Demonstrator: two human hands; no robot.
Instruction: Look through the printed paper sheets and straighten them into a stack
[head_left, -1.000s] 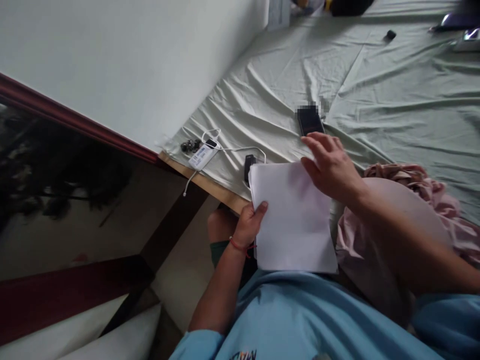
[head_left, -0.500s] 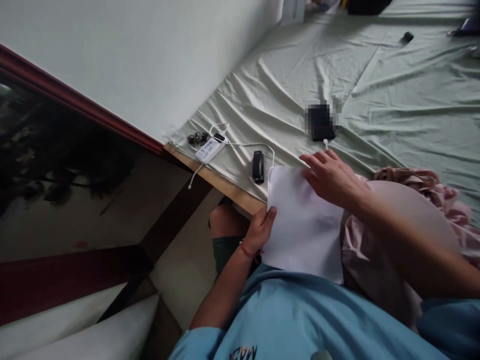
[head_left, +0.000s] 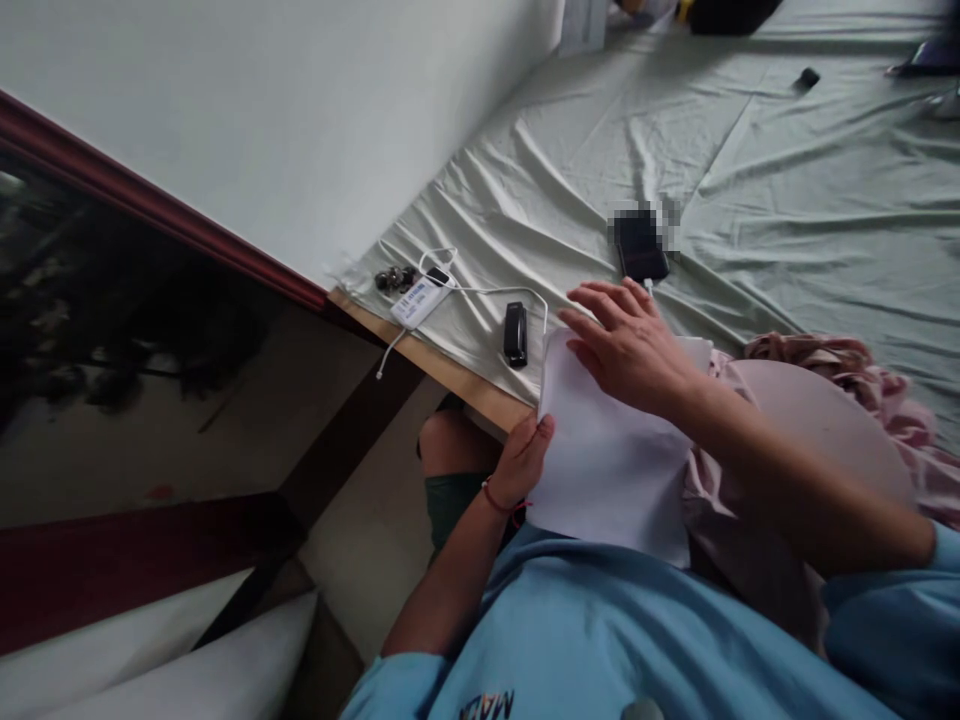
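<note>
Our fingers on the left hand pinch the near left edge of the sheet of white paper, thumb on top, while our right hand lies spread and flat on its upper part, gripping nothing. The paper rests on our lap at the edge of the bed, partly over the pink cloth. We judge this a smoothing or folding step; the next move calls for steady pressure without creasing. A black stapler sits just beside, a phone beyond on the green sheet.
</note>
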